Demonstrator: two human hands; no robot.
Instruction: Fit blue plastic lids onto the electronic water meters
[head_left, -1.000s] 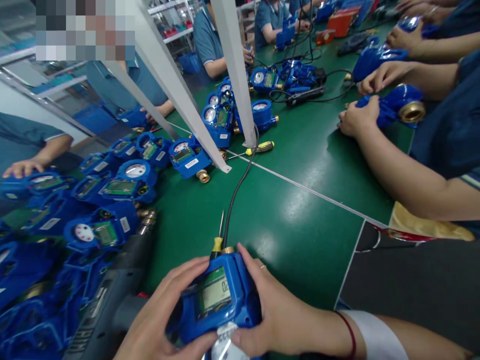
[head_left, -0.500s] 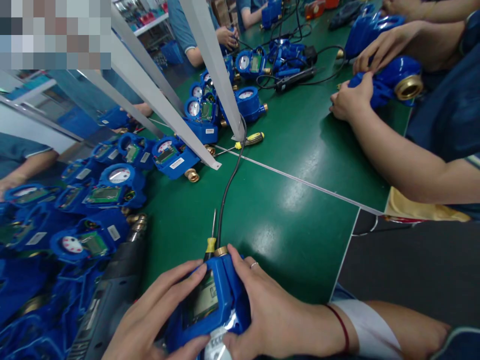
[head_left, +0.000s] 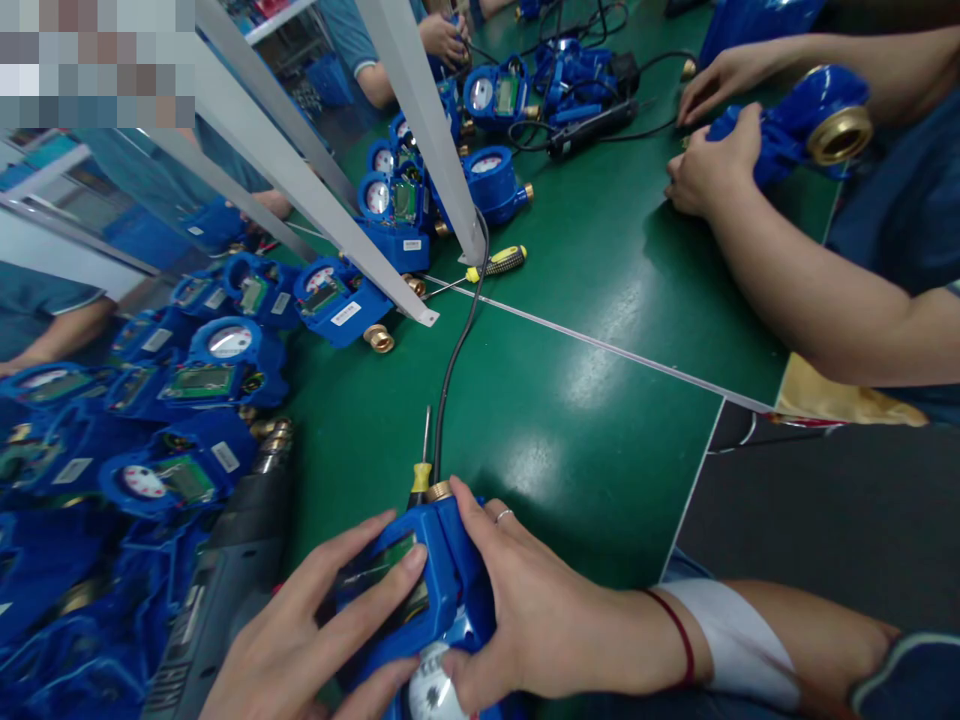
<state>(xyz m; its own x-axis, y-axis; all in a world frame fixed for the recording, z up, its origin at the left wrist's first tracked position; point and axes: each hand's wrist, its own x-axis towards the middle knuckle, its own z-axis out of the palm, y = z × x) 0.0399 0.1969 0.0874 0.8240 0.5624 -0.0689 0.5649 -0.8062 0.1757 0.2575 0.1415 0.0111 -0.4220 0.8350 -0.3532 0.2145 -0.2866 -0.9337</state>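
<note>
A blue water meter (head_left: 405, 638) with a display window and a round white dial (head_left: 435, 688) is held between both hands at the near edge of the view. My right hand (head_left: 547, 610) wraps its right side, thumb by the dial. My left hand (head_left: 322, 620) grips the left side, one finger lying across the display and partly hiding it. A brass fitting (head_left: 439, 490) shows at the meter's far end. Just beyond it lies a screwdriver (head_left: 421, 482) with a yellow and black handle, beside a black cable (head_left: 450, 385) running toward the meter.
Several blue meters (head_left: 202, 380) crowd the left, with a heat gun (head_left: 232, 560) in front. White metal posts (head_left: 427, 130) cross the green table (head_left: 570, 400). A second screwdriver (head_left: 499, 262) lies near them. At right, a co-worker's hand (head_left: 712, 165) holds another meter (head_left: 806, 130).
My left finger has slid from the display's upper edge onto the window. The view has shifted slightly. The co-worker's far hand has moved off their meter.
</note>
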